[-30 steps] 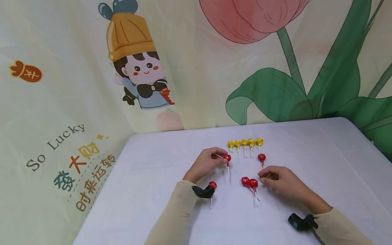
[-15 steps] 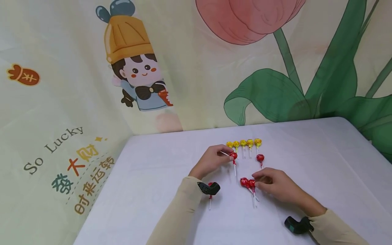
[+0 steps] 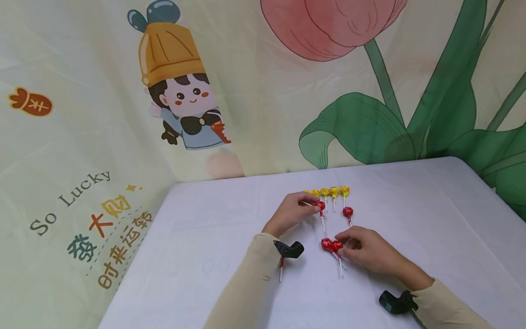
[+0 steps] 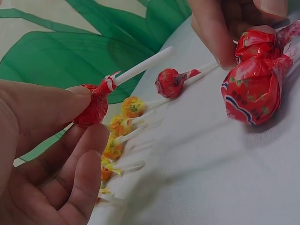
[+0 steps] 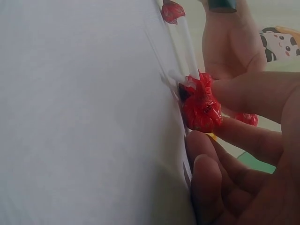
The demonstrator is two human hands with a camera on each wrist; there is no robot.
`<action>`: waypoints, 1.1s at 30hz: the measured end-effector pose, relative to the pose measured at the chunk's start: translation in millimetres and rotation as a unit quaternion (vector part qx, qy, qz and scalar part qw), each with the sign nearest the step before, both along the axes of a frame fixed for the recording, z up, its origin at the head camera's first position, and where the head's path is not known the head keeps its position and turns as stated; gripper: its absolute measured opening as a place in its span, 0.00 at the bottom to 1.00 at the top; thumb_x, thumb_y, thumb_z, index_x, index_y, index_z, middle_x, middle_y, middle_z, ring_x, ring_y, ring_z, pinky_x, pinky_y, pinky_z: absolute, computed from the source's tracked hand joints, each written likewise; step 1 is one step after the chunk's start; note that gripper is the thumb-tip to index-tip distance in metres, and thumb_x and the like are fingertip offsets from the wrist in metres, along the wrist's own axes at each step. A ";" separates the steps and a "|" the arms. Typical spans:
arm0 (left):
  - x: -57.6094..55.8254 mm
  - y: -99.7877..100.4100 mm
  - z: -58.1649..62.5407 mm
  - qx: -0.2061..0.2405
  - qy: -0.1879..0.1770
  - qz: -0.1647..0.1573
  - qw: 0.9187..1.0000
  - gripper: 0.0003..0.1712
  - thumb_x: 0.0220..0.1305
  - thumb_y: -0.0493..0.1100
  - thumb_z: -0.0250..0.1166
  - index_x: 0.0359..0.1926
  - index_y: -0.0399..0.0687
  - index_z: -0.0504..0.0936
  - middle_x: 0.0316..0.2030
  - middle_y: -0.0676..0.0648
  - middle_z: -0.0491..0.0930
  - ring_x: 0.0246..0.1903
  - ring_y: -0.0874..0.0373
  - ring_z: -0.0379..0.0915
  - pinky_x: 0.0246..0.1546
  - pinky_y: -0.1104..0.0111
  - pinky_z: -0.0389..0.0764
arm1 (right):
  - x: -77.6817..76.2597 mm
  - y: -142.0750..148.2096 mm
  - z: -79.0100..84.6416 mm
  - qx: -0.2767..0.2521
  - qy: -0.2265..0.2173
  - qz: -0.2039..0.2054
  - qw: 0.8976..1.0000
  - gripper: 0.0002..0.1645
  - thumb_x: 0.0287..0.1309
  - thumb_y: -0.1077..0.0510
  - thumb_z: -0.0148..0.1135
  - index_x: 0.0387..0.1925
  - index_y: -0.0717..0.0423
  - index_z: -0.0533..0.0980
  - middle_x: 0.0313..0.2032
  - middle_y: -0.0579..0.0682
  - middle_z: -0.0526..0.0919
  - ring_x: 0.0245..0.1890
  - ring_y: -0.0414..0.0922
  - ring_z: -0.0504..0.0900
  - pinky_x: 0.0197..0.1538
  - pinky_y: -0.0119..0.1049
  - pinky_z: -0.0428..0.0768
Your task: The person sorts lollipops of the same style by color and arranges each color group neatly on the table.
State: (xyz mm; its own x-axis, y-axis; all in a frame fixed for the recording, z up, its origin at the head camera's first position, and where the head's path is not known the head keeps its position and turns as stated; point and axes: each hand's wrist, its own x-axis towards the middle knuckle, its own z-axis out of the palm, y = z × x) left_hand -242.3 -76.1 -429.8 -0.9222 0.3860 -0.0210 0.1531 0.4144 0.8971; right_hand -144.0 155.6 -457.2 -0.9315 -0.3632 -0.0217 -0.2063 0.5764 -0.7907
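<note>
Between thumb and fingers, my left hand pinches a red-wrapped lollipop by its head, held up off the table with the white stick pointing away from the palm. My right hand has its thumb and forefinger on the head of another red lollipop, low at the tabletop. Pressed beside that one lies a second red lollipop, their sticks crossing. A single red lollipop lies farther back, above the right hand. Behind it runs a row of yellow lollipops, its left end partly hidden by my left hand.
A white cloth covers the table. Below the left wrist another red lollipop lies with its head hidden behind the black wrist camera. A printed backdrop stands along the table's back edge.
My left hand has carried its lollipop to the right, in front of the yellow row. The right hand has moved left from beside the single red lollipop to the red pair.
</note>
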 end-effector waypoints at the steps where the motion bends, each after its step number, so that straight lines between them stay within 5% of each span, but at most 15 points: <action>1: -0.4 1.8 -0.7 0.000 0.001 0.001 1.000 0.14 0.62 0.45 0.72 0.49 0.53 0.87 0.43 0.56 0.84 0.39 0.58 0.79 0.40 0.66 0.79 | 0.1 0.2 -0.3 0.000 0.002 0.000 1.000 0.21 0.59 0.55 0.72 0.53 0.55 0.82 0.37 0.44 0.78 0.36 0.43 0.75 0.37 0.32 0.77; 11: -2.4 17.0 -5.3 -0.001 0.019 0.019 1.000 0.14 0.61 0.43 0.73 0.48 0.49 0.87 0.42 0.55 0.84 0.38 0.61 0.79 0.37 0.69 0.79 | 0.1 0.7 -2.5 -0.003 0.000 -0.001 1.000 0.18 0.58 0.54 0.73 0.50 0.52 0.82 0.36 0.44 0.78 0.36 0.43 0.75 0.37 0.32 0.77; 19: -0.4 30.3 -5.7 -0.059 0.048 0.011 0.997 0.12 0.63 0.42 0.71 0.48 0.51 0.87 0.38 0.57 0.82 0.37 0.62 0.76 0.37 0.69 0.77 | -1.7 1.6 -5.0 -0.013 -0.009 0.001 1.000 0.17 0.60 0.54 0.71 0.50 0.51 0.82 0.37 0.44 0.79 0.37 0.44 0.75 0.38 0.32 0.77; 33: -3.2 46.0 -13.2 -0.079 0.040 -0.001 0.996 0.10 0.64 0.39 0.70 0.46 0.54 0.86 0.34 0.59 0.82 0.36 0.63 0.76 0.37 0.70 0.78 | -1.5 1.2 -5.2 -0.010 -0.020 -0.012 1.000 0.18 0.58 0.55 0.72 0.50 0.50 0.82 0.38 0.44 0.79 0.37 0.44 0.75 0.39 0.33 0.77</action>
